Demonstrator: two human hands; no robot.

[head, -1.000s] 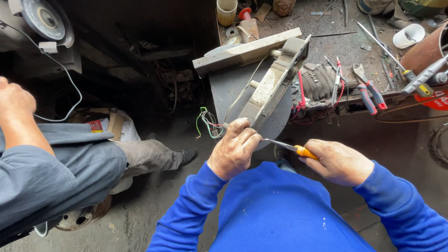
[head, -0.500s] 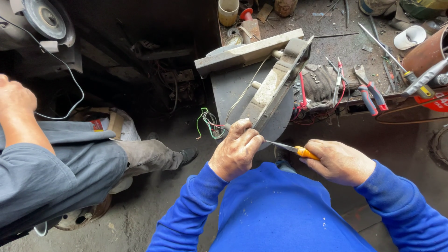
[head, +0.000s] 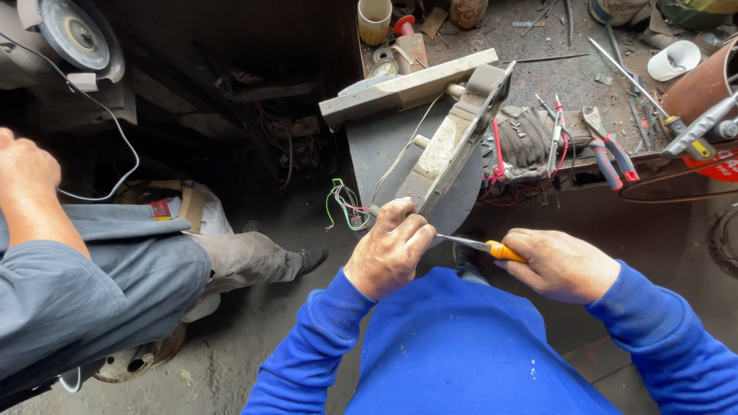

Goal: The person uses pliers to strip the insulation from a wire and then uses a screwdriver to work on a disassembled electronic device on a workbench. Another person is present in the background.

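Note:
My left hand [head: 390, 250] is closed around the near end of a long grey metal housing [head: 458, 138] that slants up toward the workbench. Coloured wires [head: 344, 206] hang from that end, just left of my fingers. My right hand [head: 561, 265] grips a screwdriver with an orange handle [head: 503, 251]. Its shaft points left and its tip reaches the spot under my left fingers. Both sleeves are blue.
Another person in grey clothes sits at the left, one forearm [head: 34, 192] raised and a leg stretched across the floor. Red-handled pliers [head: 607, 150], screwdrivers, a cloth glove [head: 530, 138], a white cup [head: 673, 58] and a tan cup [head: 374, 17] crowd the workbench. A grinder disc [head: 73, 32] sits upper left.
My left hand has shifted slightly on the housing end. The screwdriver stays pointed at the same spot, and the seated person has not moved.

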